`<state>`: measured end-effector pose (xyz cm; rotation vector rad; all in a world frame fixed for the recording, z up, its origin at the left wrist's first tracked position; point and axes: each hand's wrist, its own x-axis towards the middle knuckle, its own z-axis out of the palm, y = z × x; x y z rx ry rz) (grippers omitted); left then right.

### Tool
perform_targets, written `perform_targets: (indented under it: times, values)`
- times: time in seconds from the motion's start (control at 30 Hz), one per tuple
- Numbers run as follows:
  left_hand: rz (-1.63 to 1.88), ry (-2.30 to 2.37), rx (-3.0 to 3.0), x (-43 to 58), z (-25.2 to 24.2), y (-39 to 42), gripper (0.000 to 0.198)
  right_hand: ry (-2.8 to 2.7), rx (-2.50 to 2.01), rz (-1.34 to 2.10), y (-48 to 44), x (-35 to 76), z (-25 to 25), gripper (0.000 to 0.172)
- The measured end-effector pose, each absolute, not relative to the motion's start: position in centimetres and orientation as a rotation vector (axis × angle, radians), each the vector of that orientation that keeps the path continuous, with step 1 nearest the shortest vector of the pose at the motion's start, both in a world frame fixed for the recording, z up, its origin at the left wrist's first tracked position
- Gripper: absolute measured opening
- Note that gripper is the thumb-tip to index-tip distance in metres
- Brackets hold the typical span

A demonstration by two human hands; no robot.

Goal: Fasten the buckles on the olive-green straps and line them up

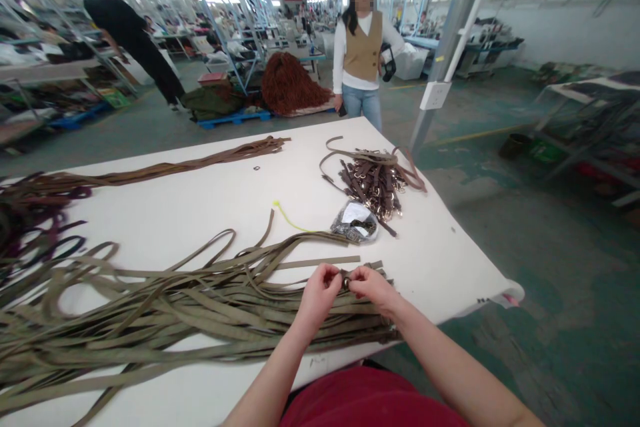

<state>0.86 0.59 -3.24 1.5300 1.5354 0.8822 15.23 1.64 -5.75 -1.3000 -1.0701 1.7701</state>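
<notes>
Over the near right end of a spread of olive webbing straps (200,310), my two hands meet with fingertips pinched. My left hand (321,288) is closed on one side of a strap end, where a small dark metal fitting (345,283) shows between the hands. From the other side my right hand (373,287) grips the same strap end with thumb and finger. Whether the fitting is a buckle or a ring is too small to tell. Just beyond the hands, other loose strap ends lie flat. Further off sits a clear plastic bag (356,221) with small metal parts and a white paper.
Brown straps with metal hooks (375,180) are heaped at the table's far right. Long brown straps (185,163) run along its far side. A yellow-green cord (293,220) and a small metal ring (257,168) lie on the white table (430,267). One person (363,53) stands beyond it.
</notes>
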Motion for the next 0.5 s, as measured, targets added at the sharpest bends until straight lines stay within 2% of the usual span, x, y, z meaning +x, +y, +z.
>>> perform_targets:
  times: [0.33, 0.5]
  values:
    - [0.621, 1.637, 1.914, 0.9, -3.0, 0.4, 0.012, -0.863, -1.244, 1.987, 1.7, 15.2, -6.4, 0.017]
    - [0.555, 1.582, 1.902, 0.9, -3.9, 0.6, 0.007, -1.045, -1.248, 1.819, 1.5, 15.3, -6.6, 0.011]
